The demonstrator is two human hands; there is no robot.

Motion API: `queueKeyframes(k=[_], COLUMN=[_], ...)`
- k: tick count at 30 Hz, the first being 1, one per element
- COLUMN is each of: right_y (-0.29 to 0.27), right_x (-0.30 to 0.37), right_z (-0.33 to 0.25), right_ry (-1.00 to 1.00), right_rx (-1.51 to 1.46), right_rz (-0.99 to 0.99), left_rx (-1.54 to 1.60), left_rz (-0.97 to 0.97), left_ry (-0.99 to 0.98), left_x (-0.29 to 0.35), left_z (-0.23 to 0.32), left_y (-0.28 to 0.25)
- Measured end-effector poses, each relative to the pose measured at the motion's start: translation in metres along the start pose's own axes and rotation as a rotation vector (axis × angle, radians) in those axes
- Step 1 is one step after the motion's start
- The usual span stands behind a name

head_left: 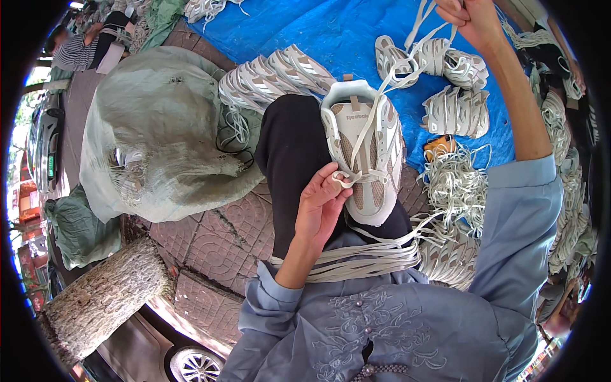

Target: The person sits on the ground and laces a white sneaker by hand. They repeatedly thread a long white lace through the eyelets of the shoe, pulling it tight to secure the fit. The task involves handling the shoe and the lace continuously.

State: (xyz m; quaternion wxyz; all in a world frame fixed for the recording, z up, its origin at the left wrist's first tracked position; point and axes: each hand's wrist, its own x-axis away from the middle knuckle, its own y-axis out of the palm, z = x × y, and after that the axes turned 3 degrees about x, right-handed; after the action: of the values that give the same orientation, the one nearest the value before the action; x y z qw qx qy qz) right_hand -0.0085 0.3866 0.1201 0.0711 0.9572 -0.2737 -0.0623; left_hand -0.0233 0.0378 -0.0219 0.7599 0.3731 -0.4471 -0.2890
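Across my knees lies a white and beige sneaker upper (367, 202), its toe toward me and a pale shoelace (365, 131) threaded partway through its eyelets. Beside the lowest eyelets, my left hand (319, 205) pinches a small loop of lace between thumb and fingers. My right hand (470, 18) is raised far up at the right, closed on the long end of the lace, which runs slack up from the shoe. Part of that hand is cut off by the picture's top edge. A bundle of loose laces (356, 262) lies over my lap.
Nested sneaker uppers (273, 79) lie at the far left of my knees, and more uppers (455, 113) rest on a blue tarp (280, 25). A lace heap (455, 188) sits to the right. Left are a large woven sack (159, 121) and a tree trunk (108, 296).
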Motion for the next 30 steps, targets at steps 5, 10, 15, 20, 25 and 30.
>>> queueKeyframes(k=[5, 10, 15, 20, 25, 30], right_y=[-0.004, 0.001, 0.015, 0.024, 0.027, 0.029], right_x=[-0.003, 0.0, 0.008, 0.017, 0.019, 0.019], right_z=[-0.032, -0.045, -0.04, -0.035, -0.032, -0.027], right_ry=[-0.13, -0.159, -0.143, -0.094, -0.101, -0.126], right_rx=[0.075, 0.115, 0.182, 0.237, 0.274, 0.319], right_rz=[0.022, 0.025, -0.033, -0.031, -0.054, -0.043], left_rx=[-0.418, -1.547, -2.053, -2.008, -1.84, -1.807], left_rz=[0.116, -0.019, -0.348, -0.523, -0.769, -0.727], left_ry=[0.282, 0.872, 0.97, 0.878, 0.689, 0.712], left_x=[0.007, 0.018, 0.005, -0.009, -0.016, -0.027], left_z=[0.009, 0.031, 0.033, 0.04, 0.054, 0.05], left_y=[0.008, 0.015, 0.019, 0.015, 0.02, 0.027])
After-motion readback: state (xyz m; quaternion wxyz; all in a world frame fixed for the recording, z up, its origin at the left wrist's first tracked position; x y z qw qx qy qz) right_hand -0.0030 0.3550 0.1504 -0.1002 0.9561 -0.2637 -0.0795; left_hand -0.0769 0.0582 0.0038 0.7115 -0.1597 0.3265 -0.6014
